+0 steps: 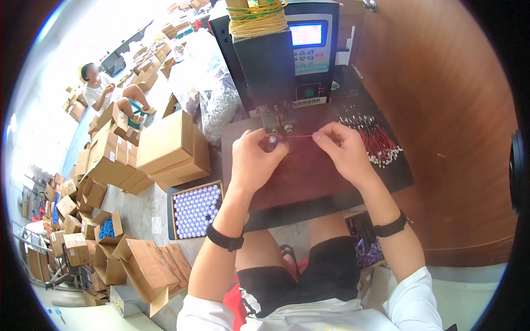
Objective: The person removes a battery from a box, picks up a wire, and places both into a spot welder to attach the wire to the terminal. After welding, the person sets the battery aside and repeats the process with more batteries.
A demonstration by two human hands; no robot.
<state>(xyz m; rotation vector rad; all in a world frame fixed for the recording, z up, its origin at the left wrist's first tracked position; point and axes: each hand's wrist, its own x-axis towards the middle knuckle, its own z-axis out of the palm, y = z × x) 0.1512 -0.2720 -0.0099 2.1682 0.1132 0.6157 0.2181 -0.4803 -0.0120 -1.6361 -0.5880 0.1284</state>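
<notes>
Under the head of a dark spot-welding machine point(262, 66), my left hand point(251, 163) is closed around a small purple cylindrical battery cell point(273, 140). The cell's end sits close by the metal electrodes point(287, 129); whether they touch cannot be made out. A thin red wire point(301, 135) stretches from the electrode area to my right hand point(345, 149), which pinches its free end between thumb and fingertips. Both hands are over the brown work surface point(281, 187). To the right lies a pile of red and black wires with connectors point(375, 142).
At the left of the table stands a box of purple cells point(194, 212). Cardboard boxes point(168, 143) and a clear plastic bag point(218, 110) crowd the left. A wooden panel point(452, 138) rises at right. Another person point(102, 91) sits far off at left.
</notes>
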